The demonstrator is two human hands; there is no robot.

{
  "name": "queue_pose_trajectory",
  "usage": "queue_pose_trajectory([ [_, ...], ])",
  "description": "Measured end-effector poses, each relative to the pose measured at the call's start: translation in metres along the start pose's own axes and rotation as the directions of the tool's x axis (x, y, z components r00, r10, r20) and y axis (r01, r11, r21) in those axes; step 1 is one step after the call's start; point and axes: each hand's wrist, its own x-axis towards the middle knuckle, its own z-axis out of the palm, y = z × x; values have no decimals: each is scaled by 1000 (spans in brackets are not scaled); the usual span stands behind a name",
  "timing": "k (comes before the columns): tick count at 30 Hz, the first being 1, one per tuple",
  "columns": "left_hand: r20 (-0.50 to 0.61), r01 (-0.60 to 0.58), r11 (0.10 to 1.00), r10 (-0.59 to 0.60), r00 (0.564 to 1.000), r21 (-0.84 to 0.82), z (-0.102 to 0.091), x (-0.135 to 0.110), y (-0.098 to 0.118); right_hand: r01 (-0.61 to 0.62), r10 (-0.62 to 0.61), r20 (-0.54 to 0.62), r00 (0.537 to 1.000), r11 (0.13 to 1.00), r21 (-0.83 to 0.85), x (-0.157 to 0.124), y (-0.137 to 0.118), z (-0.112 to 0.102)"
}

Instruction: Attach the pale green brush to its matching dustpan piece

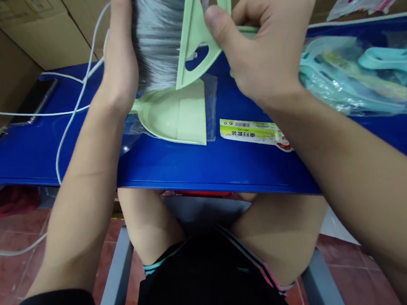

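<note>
Pinched between thumb and curled fingers of the right hand [265, 41], I have a flat, pale green plastic piece with a rounded edge and cut-out openings [189, 60], raised above the table and tilted in front of a thick bundle of fine grey strands [158, 32]. More pale green plastic shows behind the thumb; I cannot tell whether it belongs to the same piece. On the other side, my left hand [122, 55] lies along the bundle's left flank, palm inward, its fingers running out of view at the top, so I cannot tell how tightly they close.

Below the bundle, I see a shallow, pale green plastic dustpan [171, 119] lying on the glossy blue tabletop [190, 168], with a clear plastic bag [211, 99] showing beside its straight edge. Near it, to the right, rests a white and yellow-green printed label card [248, 131], partly hidden by my right forearm. Beyond that forearm lie turquoise plastic pieces in clear wrapping [362, 77]. Over to my left, a thin white cable [77, 107] crosses near a flat dark slab [35, 101], and brown cardboard boxes [37, 34] stand behind.
</note>
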Motion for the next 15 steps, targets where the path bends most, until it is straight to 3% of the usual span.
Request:
queue_pose_trajectory([
  [4,60,64,998,-65,996,18,4,-4,25,-27,27,5,1000,999,-33,0,-3,0],
  [6,167,110,994,-108,980,-6,5,-3,42,-67,68,25,997,997,-45,1,-7,-1],
  [7,285,153,987,-133,949,-48,5,-1,49,-84,85,36,996,995,-46,1,-9,-1],
  [8,439,219,969,-150,886,-112,3,2,54,-96,99,47,994,994,-48,2,-11,-2],
  [9,597,309,933,-143,789,-184,0,5,57,-106,109,55,993,993,-53,2,-13,-2],
  [10,700,391,891,-126,703,-232,-2,8,56,-111,115,59,992,992,-61,2,-15,-3],
  [11,735,457,847,-124,667,-271,-4,11,53,-115,119,61,991,991,-72,3,-16,-4],
  [13,722,519,803,-169,670,-294,-5,14,35,-115,120,61,991,990,-86,3,-16,-4],
  [15,635,462,845,-206,745,-268,0,14,6,-94,99,62,993,992,-82,3,-15,-3],
])
